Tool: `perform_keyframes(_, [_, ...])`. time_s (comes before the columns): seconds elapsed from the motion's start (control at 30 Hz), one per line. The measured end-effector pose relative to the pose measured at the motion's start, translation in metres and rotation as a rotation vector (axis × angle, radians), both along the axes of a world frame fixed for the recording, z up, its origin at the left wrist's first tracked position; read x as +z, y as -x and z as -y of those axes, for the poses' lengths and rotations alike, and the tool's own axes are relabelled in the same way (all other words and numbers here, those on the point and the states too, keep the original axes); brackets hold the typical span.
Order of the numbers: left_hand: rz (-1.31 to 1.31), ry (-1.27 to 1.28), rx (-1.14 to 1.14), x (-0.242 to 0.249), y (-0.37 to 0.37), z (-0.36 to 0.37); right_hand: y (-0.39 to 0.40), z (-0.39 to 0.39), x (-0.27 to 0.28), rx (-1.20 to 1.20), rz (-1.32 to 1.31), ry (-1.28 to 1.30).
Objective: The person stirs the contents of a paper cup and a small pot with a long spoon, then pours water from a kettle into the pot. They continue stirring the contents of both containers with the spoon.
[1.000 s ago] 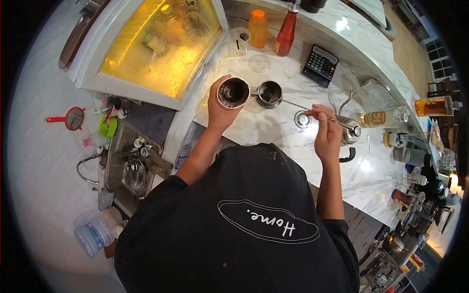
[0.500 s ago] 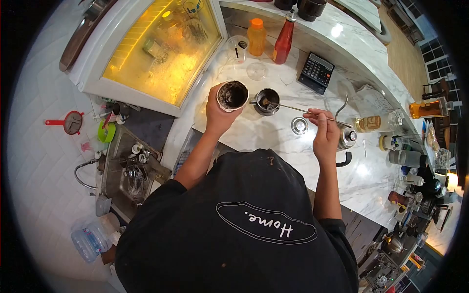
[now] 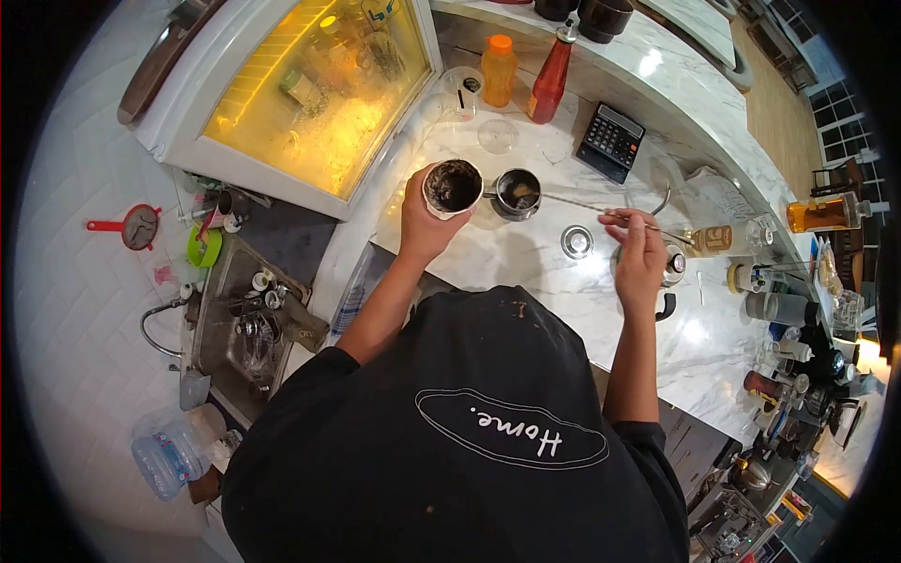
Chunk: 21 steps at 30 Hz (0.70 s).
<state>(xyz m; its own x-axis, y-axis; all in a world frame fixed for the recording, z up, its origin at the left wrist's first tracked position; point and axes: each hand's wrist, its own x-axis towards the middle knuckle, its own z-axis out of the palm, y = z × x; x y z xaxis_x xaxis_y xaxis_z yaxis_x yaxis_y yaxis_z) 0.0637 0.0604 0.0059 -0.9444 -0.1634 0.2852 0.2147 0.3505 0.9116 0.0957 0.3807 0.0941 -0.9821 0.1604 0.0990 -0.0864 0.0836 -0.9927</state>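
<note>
A long-handled bar spoon point(image 3: 582, 205) reaches across the marble tabletop point(image 3: 526, 267), its bowl down inside a small dark metal cup point(image 3: 516, 193) that stands on the stone. The person's right hand point(image 3: 640, 251) pinches the far end of the handle between thumb and fingertips, a narrow grip closed on the spoon. A second ago that hand sat lower and nearer the body; it has since slid outward along the counter, and the spoon now lies flatter over the cup's rim, which reads as stirring or scraping in progress rather than finished.

The left hand point(image 3: 424, 223) is wrapped around a pale cup point(image 3: 452, 186) with a dark, smeared inside, held up just beside the metal cup, the two rims nearly touching. Its position has barely shifted across the second, so the cup looks held ready next to the work.

Near the right hand, a small round metal lid point(image 3: 576, 241) lies flat on the stone, and a gooseneck kettle point(image 3: 668, 263) stands partly hidden behind the wrist. Farther back are a calculator point(image 3: 611, 141), a red sauce bottle point(image 3: 551, 68) and an orange bottle point(image 3: 498, 57). A lit glass-fronted display case point(image 3: 319, 84) glows yellow at the left.
</note>
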Motion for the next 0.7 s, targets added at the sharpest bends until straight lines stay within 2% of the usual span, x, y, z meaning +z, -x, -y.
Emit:
perform_keyframes(0.13, [0.004,0.013,0.006,0.004,-0.001,0.003,0.000,0.006,-0.008,0.033,0.034,-0.055])
perform_keyframes(0.3, [0.023,0.042,0.002,0.002,-0.001,0.006,0.004,-0.012,-0.003,-0.099,-0.019,-0.024])
perform_keyframes(0.7, [0.024,0.025,-0.062,0.017,0.005,0.002,0.012,-0.004,0.005,-0.416,0.031,0.402])
